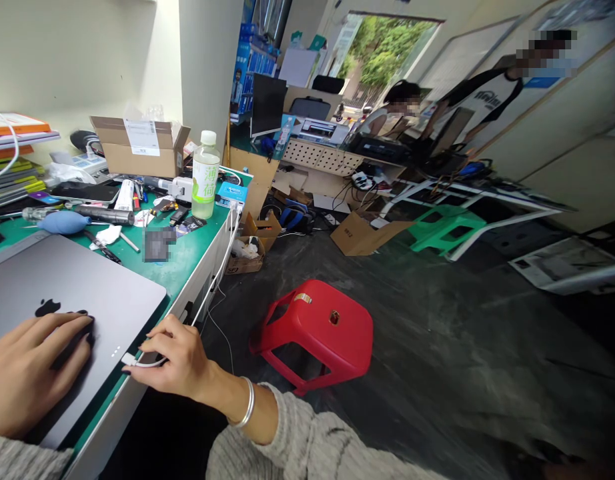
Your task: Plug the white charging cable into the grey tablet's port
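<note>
A large flat grey device with a black apple logo (132, 280) lies on the green desk mat at the left; whether it is a tablet or a laptop I cannot tell. Three small pale dots show near its edge. My left hand (35, 367) rests on its surface, fingers spread and slightly bent, with dark shadow beneath them. At the desk's front edge, my right hand (180, 353) pinches a white charging cable (148, 364) just behind its plug. The plug end points at the device's edge; contact between them cannot be made out. From this hand the cable runs back toward a blue-and-white charger (232, 193).
A green-labelled bottle (206, 177), a blue air blower (63, 223), an open cardboard box (137, 150) and small tools crowd the desk's rear. A red stool (332, 327) stands on the floor to the right. Two people (480, 100) are at the far desks.
</note>
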Demonstrator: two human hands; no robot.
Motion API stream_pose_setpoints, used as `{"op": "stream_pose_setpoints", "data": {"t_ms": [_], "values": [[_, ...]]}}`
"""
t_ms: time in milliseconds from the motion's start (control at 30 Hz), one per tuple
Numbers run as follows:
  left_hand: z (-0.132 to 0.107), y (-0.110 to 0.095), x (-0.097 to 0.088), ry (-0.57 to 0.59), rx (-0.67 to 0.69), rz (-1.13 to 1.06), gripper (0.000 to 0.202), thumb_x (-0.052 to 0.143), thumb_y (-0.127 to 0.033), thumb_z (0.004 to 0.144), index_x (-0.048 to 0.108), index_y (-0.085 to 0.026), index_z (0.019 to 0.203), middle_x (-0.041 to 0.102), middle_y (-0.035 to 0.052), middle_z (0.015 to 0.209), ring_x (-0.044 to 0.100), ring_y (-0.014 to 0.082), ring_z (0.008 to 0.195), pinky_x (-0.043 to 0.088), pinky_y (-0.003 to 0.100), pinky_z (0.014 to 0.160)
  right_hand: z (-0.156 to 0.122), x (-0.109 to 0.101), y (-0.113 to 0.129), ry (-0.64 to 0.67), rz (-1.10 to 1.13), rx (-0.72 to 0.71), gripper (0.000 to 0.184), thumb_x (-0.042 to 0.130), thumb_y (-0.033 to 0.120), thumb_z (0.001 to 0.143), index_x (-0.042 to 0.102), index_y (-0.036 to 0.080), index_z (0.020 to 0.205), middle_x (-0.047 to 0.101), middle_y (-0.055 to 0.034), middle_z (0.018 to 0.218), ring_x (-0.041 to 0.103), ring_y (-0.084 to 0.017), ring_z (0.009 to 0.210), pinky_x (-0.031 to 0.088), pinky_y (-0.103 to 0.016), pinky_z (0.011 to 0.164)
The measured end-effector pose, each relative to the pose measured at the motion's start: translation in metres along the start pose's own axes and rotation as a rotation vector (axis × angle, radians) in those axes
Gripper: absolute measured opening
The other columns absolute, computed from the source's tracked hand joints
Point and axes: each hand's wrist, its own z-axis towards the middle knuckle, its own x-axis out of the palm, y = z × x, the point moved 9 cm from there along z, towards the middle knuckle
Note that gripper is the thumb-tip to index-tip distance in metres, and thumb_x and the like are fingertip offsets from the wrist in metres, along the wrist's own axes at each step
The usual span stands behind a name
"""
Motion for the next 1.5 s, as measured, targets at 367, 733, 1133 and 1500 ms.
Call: {"op": "stream_pose_setpoints", "data": {"t_ms": [367, 733, 1133, 1500], "values": [[-0.001, 0.002, 0.001, 0.008, -0.026, 0.000, 0.037, 0.045, -0.041, 0.087, 0.057, -0.019, 0.114, 0.059, 0.0098, 0.108, 0.057, 0.0255, 0.090, 0.043, 0.040, 0.082, 0.000, 0.001, -0.002, 0.010, -0.001, 0.026, 0.039, 0.068, 0.056, 0.070, 0.067, 0.018, 0.074, 0.060, -0.0035, 0.077, 0.060, -0.009, 0.067, 0.052, -0.019, 0.057], [-0.002, 0.006, 0.003, -0.011, 0.008, 0.007, 0.038, 0.045, -0.042, 0.086, 0.058, -0.019, 0.113, 0.059, 0.0091, 0.106, 0.057, 0.0249, 0.086, 0.043, 0.039, 0.079, 0.003, -0.013, 0.006, -0.118, 0.039, -0.036, 0.035, 0.068, 0.052, 0.073, 0.068, 0.017, 0.073, 0.060, -0.0031, 0.075, 0.059, -0.007, 0.065, 0.050, -0.016, 0.054], [-0.001, 0.000, 0.001, -0.016, 0.005, 0.014, 0.035, 0.044, -0.040, 0.089, 0.055, -0.019, 0.114, 0.057, 0.0086, 0.108, 0.056, 0.0249, 0.089, 0.043, 0.040, 0.080, 0.001, -0.010, 0.003, -0.107, 0.044, -0.021, 0.035, 0.069, 0.052, 0.072, 0.067, 0.017, 0.073, 0.061, -0.0030, 0.076, 0.061, -0.008, 0.067, 0.051, -0.016, 0.056], [0.001, 0.001, 0.000, 0.003, -0.024, 0.005, 0.034, 0.041, -0.038, 0.090, 0.054, -0.019, 0.114, 0.057, 0.0098, 0.108, 0.056, 0.0266, 0.090, 0.043, 0.042, 0.082, 0.002, -0.012, 0.004, -0.118, 0.050, -0.017, 0.035, 0.068, 0.052, 0.072, 0.067, 0.017, 0.072, 0.061, -0.0029, 0.075, 0.061, -0.007, 0.065, 0.050, -0.016, 0.055]]}}
